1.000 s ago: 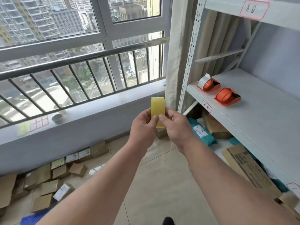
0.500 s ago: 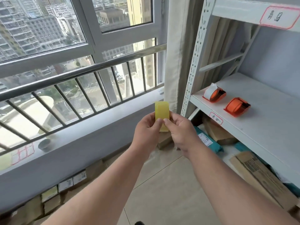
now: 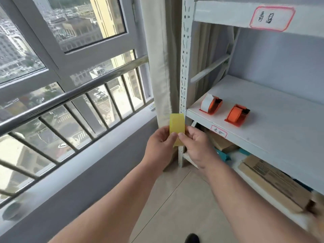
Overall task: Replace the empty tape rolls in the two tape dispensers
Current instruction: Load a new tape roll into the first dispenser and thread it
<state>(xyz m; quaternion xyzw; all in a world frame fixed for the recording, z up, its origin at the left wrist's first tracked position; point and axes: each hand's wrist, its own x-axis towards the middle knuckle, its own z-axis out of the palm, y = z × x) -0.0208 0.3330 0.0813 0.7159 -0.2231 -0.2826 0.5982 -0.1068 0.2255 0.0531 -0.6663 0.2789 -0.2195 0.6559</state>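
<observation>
I see the yellow tape roll [image 3: 177,128] held edge-on in front of the shelf post, above the floor. My view shows both hands pinching it: the left hand [image 3: 160,142] grips its left side with thumb and fingers, the right hand [image 3: 196,143] grips its right side the same way. To the right, two orange tape dispensers stand on the white shelf [image 3: 280,123], near its front edge and just beside each other. The left dispenser [image 3: 211,103] carries a white roll; the right dispenser [image 3: 237,114] shows only orange. Cardboard boxes [image 3: 273,179] lie on the level below.
</observation>
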